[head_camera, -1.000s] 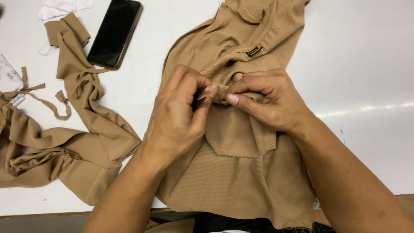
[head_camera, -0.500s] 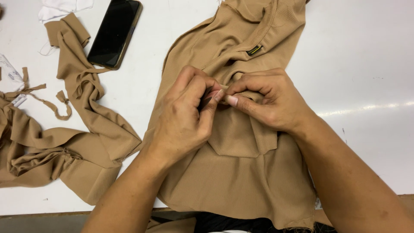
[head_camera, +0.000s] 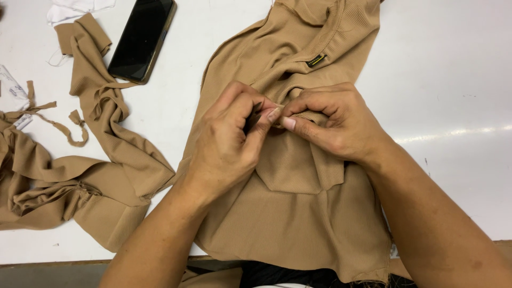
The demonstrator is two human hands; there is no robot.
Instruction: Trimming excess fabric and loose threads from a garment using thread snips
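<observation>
A tan ribbed garment point(head_camera: 298, 213) lies spread on the white table point(head_camera: 453, 80), its lower edge hanging over the front edge. A small dark label point(head_camera: 316, 60) is sewn near its top. My left hand point(head_camera: 229, 141) and my right hand point(head_camera: 333, 120) meet at the garment's middle, thumbs and fingertips pinching a small fold of the tan fabric between them. A small dark object shows inside my left fingers; what it is cannot be told.
A second pile of tan fabric with loose strips point(head_camera: 69, 176) lies at the left. A black phone point(head_camera: 143, 38) rests face up at the back left, beside a white scrap point(head_camera: 74, 8). A small clear packet point(head_camera: 12, 88) sits at the left edge.
My left fingers have curled tighter over the pinched fold. Both hands stay at the same spot on the garment.
</observation>
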